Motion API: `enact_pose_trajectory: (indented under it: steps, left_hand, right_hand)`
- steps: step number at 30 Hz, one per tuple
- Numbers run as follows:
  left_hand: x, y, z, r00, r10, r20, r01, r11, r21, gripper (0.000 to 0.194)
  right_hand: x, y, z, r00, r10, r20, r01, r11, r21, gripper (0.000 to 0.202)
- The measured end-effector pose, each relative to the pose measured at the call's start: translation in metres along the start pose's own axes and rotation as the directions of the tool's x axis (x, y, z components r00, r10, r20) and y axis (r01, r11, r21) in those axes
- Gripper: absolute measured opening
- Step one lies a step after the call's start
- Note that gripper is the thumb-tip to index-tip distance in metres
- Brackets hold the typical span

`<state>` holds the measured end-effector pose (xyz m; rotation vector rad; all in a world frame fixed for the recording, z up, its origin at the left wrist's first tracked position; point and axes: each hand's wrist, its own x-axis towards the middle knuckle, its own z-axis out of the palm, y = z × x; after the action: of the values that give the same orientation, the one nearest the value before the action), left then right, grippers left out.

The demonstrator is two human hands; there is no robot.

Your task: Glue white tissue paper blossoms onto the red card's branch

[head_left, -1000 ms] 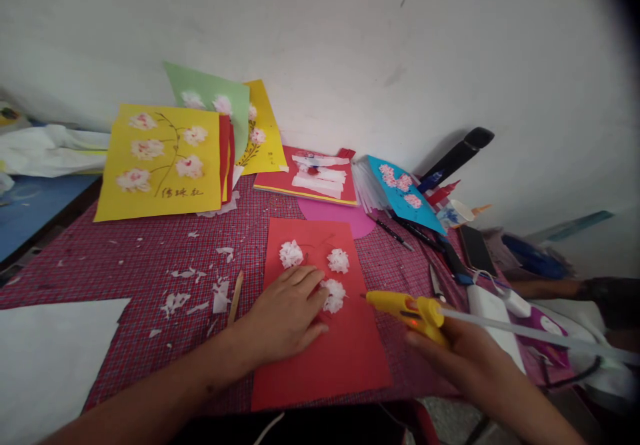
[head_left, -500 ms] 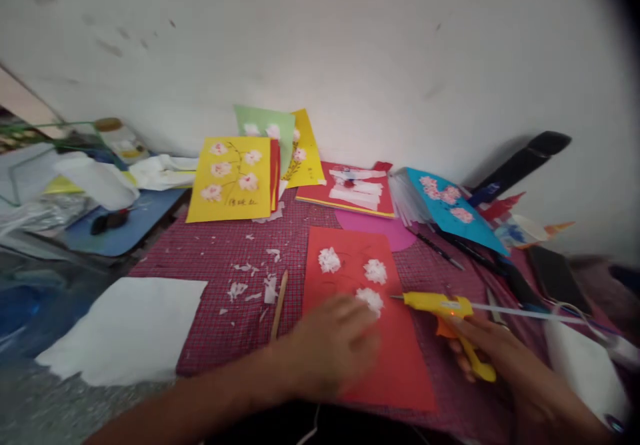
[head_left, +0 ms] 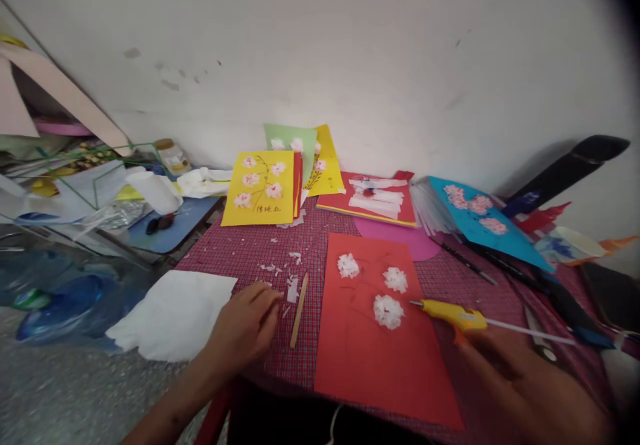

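Observation:
A red sheet of card lies in front of me. Three crumpled white paper flowers, including one paper flower near its right side, sit on it among faint branch lines. My right hand is closed round the handle of a yellow hot glue gun. Its nozzle points left over the card's right edge, close to the lowest flower, and a glue stick sticks out behind. My left hand is loosely bent, fingers apart, with nothing visible in it. It hovers between white tissue paper and a wooden pencil-like stick.
Paper scraps lie on the checked tablecloth. Finished flower cards, such as a yellow card, lean at the back. A blue card, a brush and scissors are at right. Water jugs stand on the floor at left.
My left hand has moved left, off the red card, uncovering the lowest flower. The glue gun stays at the card's right edge in my right hand. The view has shifted left.

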<state>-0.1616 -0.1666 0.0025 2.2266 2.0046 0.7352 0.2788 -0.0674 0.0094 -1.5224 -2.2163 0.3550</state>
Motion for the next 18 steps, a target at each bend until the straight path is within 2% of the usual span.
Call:
enact_pose_trajectory:
  steps: [2, 5, 8, 10, 11, 13, 18]
  left_hand:
    - [0.015, -0.013, -0.002, 0.999, -0.032, 0.03, 0.032, 0.999, 0.005, 0.017]
    - [0.049, -0.032, -0.003, 0.998, -0.025, 0.06, 0.022, 0.998, 0.05, 0.015]
    - [0.091, -0.05, 0.001, 0.996, 0.046, 0.073, -0.059, 0.979, 0.193, 0.018]
    - [0.118, -0.061, 0.004, 0.993, 0.065, 0.094, -0.095, 0.925, 0.367, 0.02]
    - [0.129, -0.066, 0.006, 0.993, 0.06, 0.104, -0.1, 0.886, 0.453, 0.022]
    - [0.147, -0.076, 0.007, 0.993, 0.058, 0.103, -0.103, 0.857, 0.506, 0.026]
    - [0.165, -0.102, 0.003, 0.99, 0.062, 0.124, -0.121, 0.819, 0.561, 0.026]
  right_hand:
    - [-0.006, -0.032, 0.009, 0.992, -0.127, 0.022, 0.125, 0.991, 0.053, 0.029]
    - [-0.004, -0.09, 0.028, 0.948, -0.307, 0.086, 0.294, 0.945, 0.142, 0.021]
    - [0.01, -0.144, 0.054, 0.846, -0.476, 0.239, 0.431, 0.875, 0.22, 0.023]
    - [0.023, -0.173, 0.072, 0.791, -0.508, 0.341, 0.472, 0.861, 0.189, 0.022]
    - [0.029, -0.184, 0.081, 0.756, -0.533, 0.379, 0.51, 0.844, 0.168, 0.024]
    - [0.043, -0.202, 0.095, 0.701, -0.571, 0.428, 0.583, 0.804, 0.118, 0.029]
    - [0.063, -0.222, 0.107, 0.606, -0.643, 0.468, 0.73, 0.683, -0.007, 0.013]
